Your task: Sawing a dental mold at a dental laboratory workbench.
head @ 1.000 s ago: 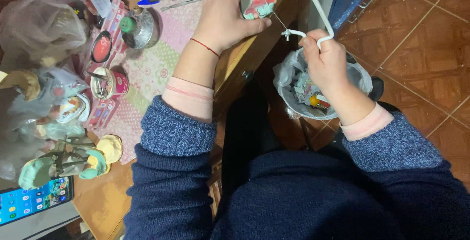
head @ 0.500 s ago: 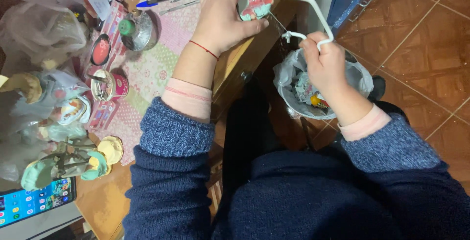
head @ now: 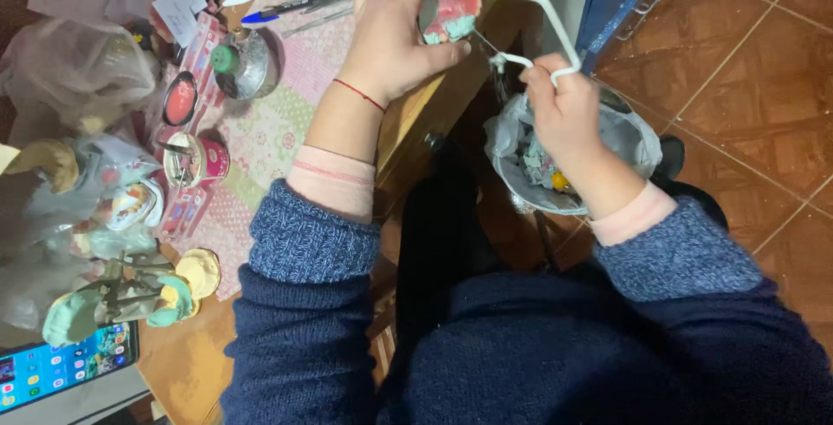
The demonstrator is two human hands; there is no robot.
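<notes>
At desk edge (head: 451, 95), head view: left hand (head: 390, 39) gripped a pink-green dental model (head: 453, 16); right hand (head: 562, 104) closed on white saw frame (head: 529, 4), w/ lined bin (head: 638, 143) just below, floor room beyond.

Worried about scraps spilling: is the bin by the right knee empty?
Not empty: the lined bin holds mixed scraps under the right hand.
</notes>
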